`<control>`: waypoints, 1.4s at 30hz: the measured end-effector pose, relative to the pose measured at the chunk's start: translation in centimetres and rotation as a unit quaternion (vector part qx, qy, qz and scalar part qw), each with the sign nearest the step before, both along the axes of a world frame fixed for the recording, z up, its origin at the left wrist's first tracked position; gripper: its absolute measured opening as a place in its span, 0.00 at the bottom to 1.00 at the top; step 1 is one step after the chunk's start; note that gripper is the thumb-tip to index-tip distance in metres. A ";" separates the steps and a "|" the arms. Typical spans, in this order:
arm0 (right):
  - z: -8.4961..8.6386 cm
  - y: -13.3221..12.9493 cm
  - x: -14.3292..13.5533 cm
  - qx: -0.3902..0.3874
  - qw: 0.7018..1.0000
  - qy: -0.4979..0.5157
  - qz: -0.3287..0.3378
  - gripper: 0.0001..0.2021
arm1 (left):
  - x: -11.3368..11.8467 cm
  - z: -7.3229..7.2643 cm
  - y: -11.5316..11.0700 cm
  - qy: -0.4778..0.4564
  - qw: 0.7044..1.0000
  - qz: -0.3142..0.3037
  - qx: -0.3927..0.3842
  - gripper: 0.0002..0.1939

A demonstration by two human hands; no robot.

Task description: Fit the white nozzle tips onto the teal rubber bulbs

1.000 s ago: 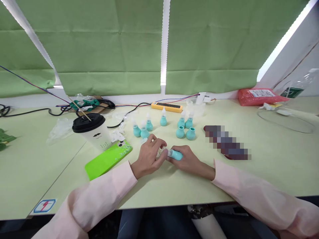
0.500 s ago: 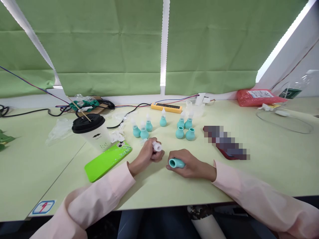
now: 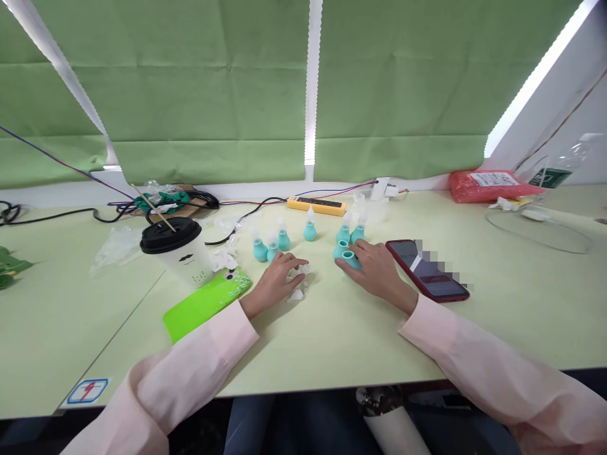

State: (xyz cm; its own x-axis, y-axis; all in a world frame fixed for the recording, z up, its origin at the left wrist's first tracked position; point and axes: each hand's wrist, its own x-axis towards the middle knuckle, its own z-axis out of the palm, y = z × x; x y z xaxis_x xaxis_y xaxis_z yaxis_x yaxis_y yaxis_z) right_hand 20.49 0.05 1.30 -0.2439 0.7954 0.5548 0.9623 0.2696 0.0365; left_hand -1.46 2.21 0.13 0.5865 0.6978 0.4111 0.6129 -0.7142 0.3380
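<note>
My left hand [image 3: 275, 284] is open, thumb and fingers apart, low over several small clear-white plastic pieces [image 3: 297, 294] on the table. My right hand [image 3: 379, 270] is closed around an open-mouthed teal squeeze bulb [image 3: 351, 260], which stands nearly upright with its mouth up. Just behind it is another open teal bulb [image 3: 341, 249]. Farther back, two teal bulbs with clear nozzles [image 3: 343, 234] stand together. One more capped bulb [image 3: 310, 231] stands alone in the middle, and several others [image 3: 260, 250] are grouped behind my left hand.
A lidded paper cup [image 3: 177, 253] with a stick and a green phone case [image 3: 206, 306] lie left. A red-edged phone [image 3: 429, 272] is right of my right hand. A yellow power strip [image 3: 316, 205], cables and a red package [image 3: 493, 186] are at the back.
My left hand has let go of a white nozzle piece and opened. My right hand has moved forward to the open bulbs; the bulb it held sideways is no longer seen in that pose.
</note>
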 end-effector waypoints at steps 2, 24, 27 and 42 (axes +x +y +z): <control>-0.2 0.2 0.0 -0.004 1.000 -0.008 -0.016 0.16 | 0.3 -0.4 0.1 0.016 1.000 0.003 0.025 0.14; -0.7 0.1 -0.1 0.128 0.991 0.031 0.038 0.13 | -1.6 1.7 4.2 -0.046 0.978 0.167 0.116 0.26; -1.0 -0.5 -0.6 0.168 0.975 0.077 0.120 0.09 | -1.7 1.7 4.0 -0.085 0.985 0.140 0.054 0.23; -1.5 -2.8 -3.3 0.084 0.950 0.125 0.273 0.17 | 3.0 1.9 -4.8 -0.245 0.965 -0.051 0.078 0.10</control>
State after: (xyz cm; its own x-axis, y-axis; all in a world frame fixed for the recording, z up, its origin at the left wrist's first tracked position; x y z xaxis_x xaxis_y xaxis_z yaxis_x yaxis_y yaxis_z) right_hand 17.23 -2.77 -0.17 -0.4382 0.4843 0.7573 0.6653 0.7412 -0.0890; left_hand 1.49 -2.62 2.07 0.3571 0.5535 0.7524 0.3304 -0.8283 0.4525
